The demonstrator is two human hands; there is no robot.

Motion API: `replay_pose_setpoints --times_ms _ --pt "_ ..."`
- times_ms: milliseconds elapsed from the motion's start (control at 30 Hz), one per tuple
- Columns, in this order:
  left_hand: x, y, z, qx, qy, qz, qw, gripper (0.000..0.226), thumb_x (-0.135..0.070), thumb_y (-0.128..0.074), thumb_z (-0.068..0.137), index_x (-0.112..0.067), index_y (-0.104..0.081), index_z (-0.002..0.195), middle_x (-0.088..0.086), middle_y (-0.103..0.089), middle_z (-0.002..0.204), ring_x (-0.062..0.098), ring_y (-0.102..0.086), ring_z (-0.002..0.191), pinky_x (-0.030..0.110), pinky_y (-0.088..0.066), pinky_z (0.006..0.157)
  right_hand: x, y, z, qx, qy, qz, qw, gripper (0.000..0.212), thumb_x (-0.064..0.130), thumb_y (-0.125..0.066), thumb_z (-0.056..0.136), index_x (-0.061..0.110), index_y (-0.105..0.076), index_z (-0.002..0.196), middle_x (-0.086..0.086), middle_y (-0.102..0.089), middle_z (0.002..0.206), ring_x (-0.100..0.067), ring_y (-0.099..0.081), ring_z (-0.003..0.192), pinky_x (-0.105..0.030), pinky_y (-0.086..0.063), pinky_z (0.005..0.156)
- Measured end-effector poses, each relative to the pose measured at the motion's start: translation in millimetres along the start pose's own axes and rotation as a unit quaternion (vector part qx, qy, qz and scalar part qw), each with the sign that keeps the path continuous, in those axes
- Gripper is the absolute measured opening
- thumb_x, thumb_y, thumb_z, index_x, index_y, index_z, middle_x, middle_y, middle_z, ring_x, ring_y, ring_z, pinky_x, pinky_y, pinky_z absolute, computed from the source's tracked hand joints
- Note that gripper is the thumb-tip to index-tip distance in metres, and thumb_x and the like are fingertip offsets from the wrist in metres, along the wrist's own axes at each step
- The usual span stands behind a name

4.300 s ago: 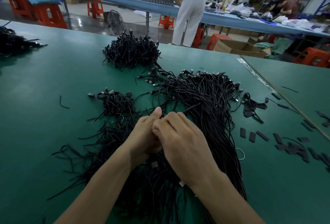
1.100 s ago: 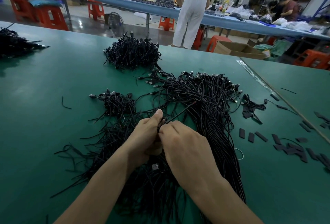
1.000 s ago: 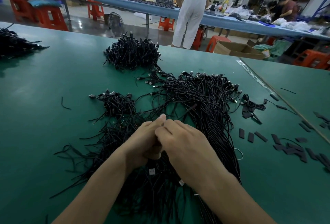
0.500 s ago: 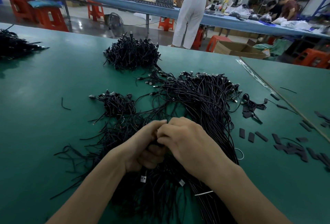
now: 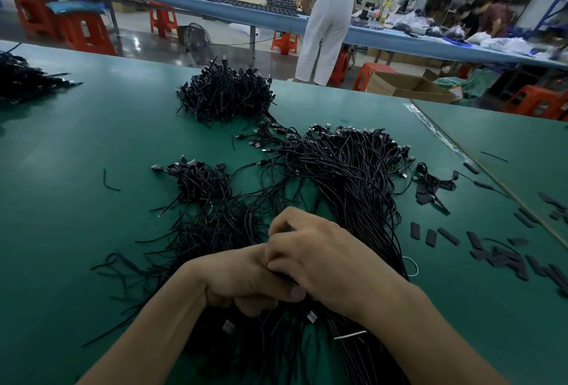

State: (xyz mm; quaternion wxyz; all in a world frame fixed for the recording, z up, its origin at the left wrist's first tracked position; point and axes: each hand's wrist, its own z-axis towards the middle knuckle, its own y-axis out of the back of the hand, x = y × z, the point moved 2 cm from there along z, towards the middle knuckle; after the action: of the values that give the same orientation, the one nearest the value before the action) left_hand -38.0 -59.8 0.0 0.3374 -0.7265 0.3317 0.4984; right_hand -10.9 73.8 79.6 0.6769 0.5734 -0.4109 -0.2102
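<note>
Beyond the green table [image 5: 92, 139] an open cardboard box [image 5: 408, 88] sits on the floor, its contents out of sight, near orange stools [image 5: 86, 34] and a person in white trousers [image 5: 325, 25] at a long blue bench [image 5: 215, 9]; on the green top lie a far heap [image 5: 227, 95], a small coiled bundle [image 5: 199, 182] and black sleeve pieces [image 5: 504, 258]. The black cables [image 5: 353, 185] sprawl across the middle; over their near end the left hand [image 5: 242, 280] and right hand [image 5: 322, 261] touch, fingers curled tight round a few strands.

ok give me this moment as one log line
view: head | left hand: grips cable | right hand: pinches same cable | under hands: cable pile | surface: green table
</note>
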Motion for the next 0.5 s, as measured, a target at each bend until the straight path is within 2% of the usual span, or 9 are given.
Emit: replay_pose_setpoints --times_ms 100,200,300,500 --pt "-5.1 -3.0 -0.3 0.005 -0.005 0.026 1.0 0.015 -0.029 -0.067 0.084 -0.033 -0.07 0.07 -0.013 -0.039 0.049 0.004 -0.029 0.037 0.019 -0.02 0.038 -0.4 0.0 1.1 0.003 -0.009 -0.005 1.0 0.016 0.031 -0.054 0.1 0.023 -0.068 0.098 0.008 -0.054 0.106 -0.011 -0.053 0.095 -0.033 -0.051 0.082" --pt "-4.0 -1.7 0.4 -0.036 0.001 0.032 0.999 0.008 -0.032 -0.07 0.079 -0.03 -0.072 0.071 -0.004 -0.032 0.05 0.008 -0.027 0.038 0.02 -0.02 0.038 -0.8 -2.1 -0.3 -0.013 -0.015 -0.013 1.0 0.016 0.031 -0.052 0.1 0.024 -0.067 0.097 0.007 -0.056 0.1 -0.014 -0.055 0.093 -0.037 -0.051 0.081" --pt "-4.5 -2.8 -0.2 -0.057 0.017 0.024 0.998 0.01 -0.032 -0.071 0.077 -0.029 -0.07 0.067 -0.006 -0.03 0.049 0.006 -0.026 0.039 0.019 -0.021 0.038 -2.1 -3.5 -2.0 -0.026 -0.02 -0.011 0.999 0.016 0.032 -0.052 0.1 0.026 -0.066 0.097 0.006 -0.057 0.099 -0.015 -0.056 0.092 -0.037 -0.051 0.081" --pt "-2.8 -5.2 3.9 -0.132 0.022 0.024 0.991 0.017 -0.012 -0.064 0.093 -0.015 -0.059 0.077 -0.003 -0.033 0.056 0.009 -0.027 0.044 0.02 -0.025 0.04 -6.8 -5.4 -3.4 -0.03 -0.025 -0.009 0.999 0.01 0.025 -0.05 0.101 0.022 -0.06 0.1 0.004 -0.057 0.098 -0.016 -0.054 0.092 -0.036 -0.05 0.083"
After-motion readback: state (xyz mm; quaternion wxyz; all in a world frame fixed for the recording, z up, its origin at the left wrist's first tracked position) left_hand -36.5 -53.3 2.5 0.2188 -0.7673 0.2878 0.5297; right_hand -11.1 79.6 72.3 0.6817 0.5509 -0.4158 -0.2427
